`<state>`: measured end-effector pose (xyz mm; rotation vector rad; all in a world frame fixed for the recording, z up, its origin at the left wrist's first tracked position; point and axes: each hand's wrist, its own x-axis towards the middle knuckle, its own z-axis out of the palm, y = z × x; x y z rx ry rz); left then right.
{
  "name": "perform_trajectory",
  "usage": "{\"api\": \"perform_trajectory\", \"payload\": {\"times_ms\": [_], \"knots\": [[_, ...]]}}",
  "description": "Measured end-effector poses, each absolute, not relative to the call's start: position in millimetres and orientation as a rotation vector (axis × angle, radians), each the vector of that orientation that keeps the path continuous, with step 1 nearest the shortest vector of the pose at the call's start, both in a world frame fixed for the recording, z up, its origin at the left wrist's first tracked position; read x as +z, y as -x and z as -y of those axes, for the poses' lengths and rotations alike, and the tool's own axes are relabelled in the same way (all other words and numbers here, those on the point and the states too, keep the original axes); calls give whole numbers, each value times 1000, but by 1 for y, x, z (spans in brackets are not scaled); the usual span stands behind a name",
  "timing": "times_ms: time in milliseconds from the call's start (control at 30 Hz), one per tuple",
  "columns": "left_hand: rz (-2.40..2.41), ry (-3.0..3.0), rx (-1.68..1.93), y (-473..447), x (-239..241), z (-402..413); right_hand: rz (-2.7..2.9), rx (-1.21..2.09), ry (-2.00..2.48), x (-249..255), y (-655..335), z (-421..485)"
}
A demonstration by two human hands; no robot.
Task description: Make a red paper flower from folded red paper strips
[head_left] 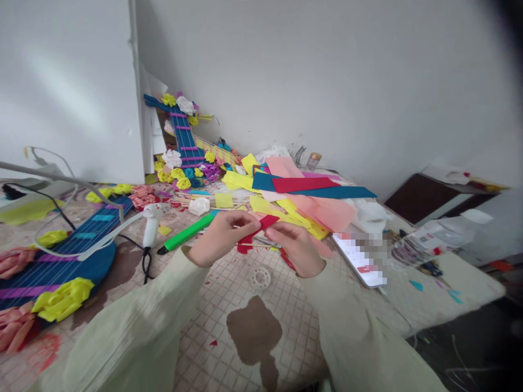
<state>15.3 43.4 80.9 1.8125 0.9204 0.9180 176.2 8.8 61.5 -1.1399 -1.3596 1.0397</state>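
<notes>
Above the table, a small red crepe paper strip [269,221] is held between my two hands. My left hand [220,234] pinches it from the left, thumb and fingers closed on it. From the right, the closed fingertips of my right hand [297,247] meet its lower edge. Under my right hand lie scissors [288,260] with red handles, partly hidden by the hand. A white plastic ring [260,277] rests on the table just below both hands.
A green marker-like stick [188,234] and a white glue gun [151,226] lie left, near a blue paper guitar [93,256]. Coloured crepe strips [310,188] pile up behind. A phone [359,261] and a clear plastic bottle [441,234] are on the right.
</notes>
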Motion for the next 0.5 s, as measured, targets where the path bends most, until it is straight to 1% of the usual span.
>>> {"api": "perform_trajectory", "payload": {"times_ms": [267,400,500], "knots": [[-958,-1791,986,-12,78,-50,1356,987,1145,56,-181,-10],[-964,-1771,1009,-11,78,-50,1494,844,1332,60,-196,-3],[-987,-1774,994,-10,81,-48,1716,781,1558,67,-223,17]]}}
